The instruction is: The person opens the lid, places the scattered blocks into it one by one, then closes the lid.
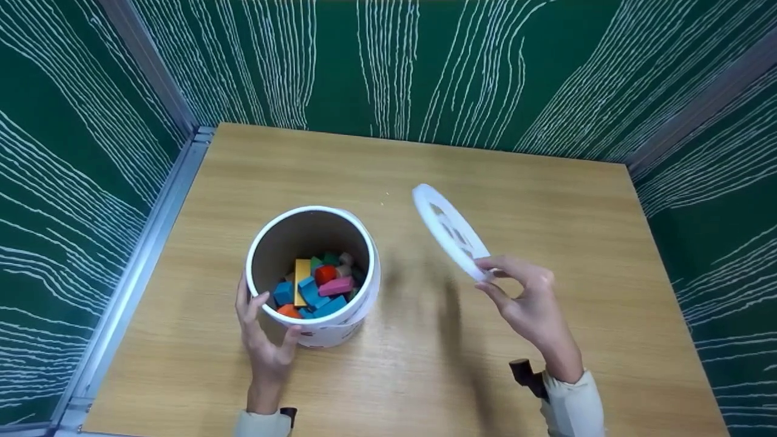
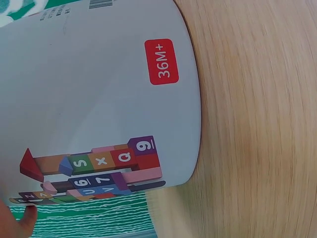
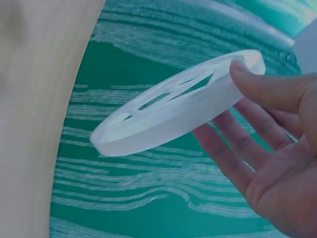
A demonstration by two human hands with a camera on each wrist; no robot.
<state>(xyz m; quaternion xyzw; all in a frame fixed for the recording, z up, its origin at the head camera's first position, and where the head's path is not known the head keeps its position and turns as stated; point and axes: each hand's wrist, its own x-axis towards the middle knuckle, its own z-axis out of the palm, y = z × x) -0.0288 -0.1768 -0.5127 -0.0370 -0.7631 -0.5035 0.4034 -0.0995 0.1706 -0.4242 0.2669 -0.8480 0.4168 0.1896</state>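
A white round bucket (image 1: 311,209) stands on the table, left of the middle, with its top uncovered. Inside lie several coloured toy blocks (image 1: 315,288), among them blue, yellow, red and pink ones. My left hand (image 1: 267,355) holds the near left side of the bucket, a fingertip over its rim. Printed blocks and a red "36M+" label (image 2: 161,62) mark the bucket's wall in the left wrist view. To the right, my right hand (image 1: 534,303) pinches the edge of a white round lid (image 1: 449,230) with cut-out openings. That lid is tilted, raised above the table.
The wooden table (image 1: 583,243) extends around the bucket and beneath the lid. Green panels with white wavy lines (image 1: 388,67) rise behind it and at both sides. A metal frame rail (image 1: 145,243) runs along the left edge.
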